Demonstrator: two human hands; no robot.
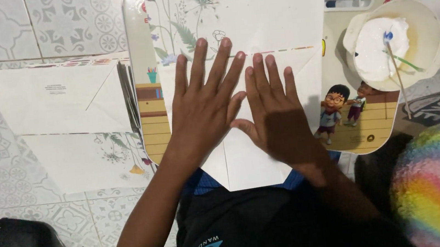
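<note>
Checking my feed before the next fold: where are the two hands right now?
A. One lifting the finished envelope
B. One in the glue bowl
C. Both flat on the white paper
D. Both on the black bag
C: the left hand and right hand lie spread side by side, palms down, on the white paper, away from the bowl.

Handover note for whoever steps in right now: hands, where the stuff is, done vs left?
Left hand and right hand: both flat, fingers spread, pressing the folded white paper on the lap desk; holding nothing.
Glue bowl with stick sits at right.
Finished envelopes lie on the floor at left.
Done: flaps folded in. Left: likely sealing; can't tell if glue is applied.
</note>
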